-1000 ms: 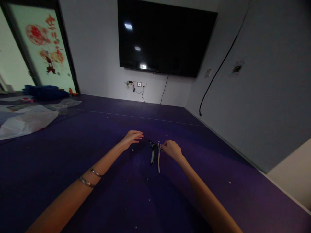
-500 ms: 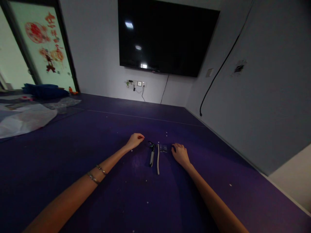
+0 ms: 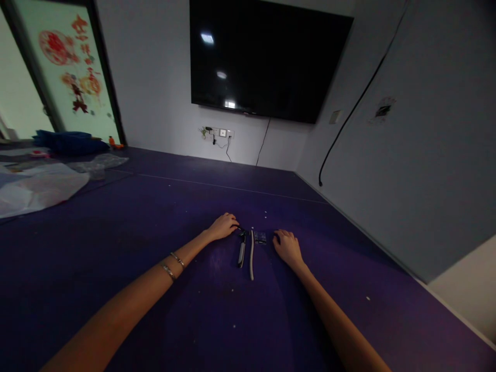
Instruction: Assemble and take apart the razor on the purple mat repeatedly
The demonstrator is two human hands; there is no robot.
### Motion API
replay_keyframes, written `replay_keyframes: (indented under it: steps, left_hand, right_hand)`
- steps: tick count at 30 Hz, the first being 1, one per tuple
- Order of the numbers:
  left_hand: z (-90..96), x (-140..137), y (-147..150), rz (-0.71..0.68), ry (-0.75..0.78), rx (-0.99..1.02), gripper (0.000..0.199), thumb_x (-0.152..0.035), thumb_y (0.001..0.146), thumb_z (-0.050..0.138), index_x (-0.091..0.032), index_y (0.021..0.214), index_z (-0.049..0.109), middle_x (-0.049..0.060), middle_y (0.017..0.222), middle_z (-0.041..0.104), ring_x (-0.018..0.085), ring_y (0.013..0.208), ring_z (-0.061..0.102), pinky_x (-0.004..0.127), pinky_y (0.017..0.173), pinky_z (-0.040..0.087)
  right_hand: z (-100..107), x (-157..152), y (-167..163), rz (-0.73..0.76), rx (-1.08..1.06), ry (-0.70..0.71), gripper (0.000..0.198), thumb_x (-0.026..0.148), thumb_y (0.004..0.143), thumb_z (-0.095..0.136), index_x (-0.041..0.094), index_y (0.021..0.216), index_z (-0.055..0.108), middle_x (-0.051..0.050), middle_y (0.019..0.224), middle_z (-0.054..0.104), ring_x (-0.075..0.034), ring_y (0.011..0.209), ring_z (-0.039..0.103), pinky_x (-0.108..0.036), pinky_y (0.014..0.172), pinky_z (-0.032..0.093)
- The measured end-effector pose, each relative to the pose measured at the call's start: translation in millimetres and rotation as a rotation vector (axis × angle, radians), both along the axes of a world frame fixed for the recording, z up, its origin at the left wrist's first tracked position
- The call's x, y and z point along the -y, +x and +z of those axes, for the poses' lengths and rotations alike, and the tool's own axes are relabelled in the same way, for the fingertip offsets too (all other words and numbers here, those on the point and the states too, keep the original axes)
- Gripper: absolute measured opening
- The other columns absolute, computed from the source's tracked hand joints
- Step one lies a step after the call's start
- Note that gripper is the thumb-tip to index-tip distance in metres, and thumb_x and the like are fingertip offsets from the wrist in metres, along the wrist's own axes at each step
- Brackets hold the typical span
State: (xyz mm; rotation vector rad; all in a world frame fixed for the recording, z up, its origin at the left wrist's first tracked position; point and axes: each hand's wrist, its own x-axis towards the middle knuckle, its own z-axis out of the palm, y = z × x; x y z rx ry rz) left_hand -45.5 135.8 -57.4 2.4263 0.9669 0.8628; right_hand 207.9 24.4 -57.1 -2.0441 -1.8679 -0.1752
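Note:
My left hand (image 3: 223, 226) reaches in from the left, its fingers slightly apart. Its fingertips meet the looped black end of a slim black-and-grey tool (image 3: 242, 250); whether they grip it is hard to see. The tool lies lengthwise on the purple surface, its exact kind too small to make out. Beside it runs a thin off-white rod or cord (image 3: 251, 258), slightly curved. A small clear packet (image 3: 260, 237) with dark contents lies right of the rod's upper end. Farther right, my right hand (image 3: 287, 247) rests palm down, fingers loosely bent and thumb apart, holding nothing.
The purple surface (image 3: 186, 320) carries small white specks. At the far left lie crumpled white plastic sheeting (image 3: 46, 188) and a blue cloth bundle (image 3: 70, 143). Ahead, a television (image 3: 267, 57) hangs above wall sockets (image 3: 222, 133). A black cable (image 3: 349, 113) dangles along the right wall.
My left hand has moved right to the tool's looped end, its fingers loosening from a pinch. My right hand and the things on the surface have stayed in place.

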Motion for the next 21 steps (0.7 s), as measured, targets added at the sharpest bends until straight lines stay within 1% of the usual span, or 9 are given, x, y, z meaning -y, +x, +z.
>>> replay_keyframes:
  steps: [5,9,13,17,21]
  left_hand:
    - [-0.4,0,0,0.014,0.062,-0.022,0.014,-0.027,0.074,0.058,-0.024,0.077,0.072,0.008,0.098,0.062,0.026,0.100,0.048,0.038,0.092,0.033]
    - [2.2,1,1,0.039,0.027,0.040,0.008,-0.026,0.071,0.062,-0.023,0.071,0.070,0.008,0.096,0.063,0.026,0.101,0.049,0.039,0.094,0.032]
    - [9.8,7,4,0.089,0.027,0.107,0.007,-0.022,0.070,0.062,-0.023,0.073,0.068,0.007,0.095,0.064,0.025,0.101,0.049,0.040,0.096,0.031]
    - [18.1,20,10,0.085,0.103,0.161,0.008,-0.022,0.073,0.060,-0.022,0.076,0.067,0.006,0.100,0.063,0.023,0.101,0.050,0.038,0.094,0.033]
    - [21.5,37,18,0.004,0.216,0.121,0.010,-0.023,0.076,0.058,-0.021,0.080,0.067,0.007,0.104,0.062,0.022,0.103,0.049,0.037,0.094,0.033]
  right_hand:
    - [0,0,0,0.002,0.005,0.006,0.036,0.028,0.086,0.037,0.019,0.113,0.059,-0.009,0.121,0.056,-0.024,0.110,0.047,-0.034,0.088,0.035]
    - [-1,-1,0,0.003,0.010,-0.005,0.035,0.028,0.086,0.038,0.019,0.113,0.059,-0.009,0.121,0.056,-0.023,0.109,0.047,-0.033,0.088,0.035]
    - [-1,-1,0,0.001,0.006,-0.004,0.035,0.028,0.086,0.038,0.019,0.112,0.059,-0.009,0.121,0.056,-0.023,0.110,0.047,-0.033,0.088,0.034]
    - [-2,-2,1,0.009,-0.007,0.001,0.035,0.028,0.086,0.038,0.019,0.112,0.059,-0.009,0.121,0.056,-0.023,0.110,0.047,-0.033,0.088,0.035]
    - [-3,-4,3,0.028,-0.034,0.013,0.035,0.028,0.086,0.038,0.021,0.114,0.058,-0.007,0.120,0.057,-0.023,0.107,0.048,-0.033,0.087,0.036]
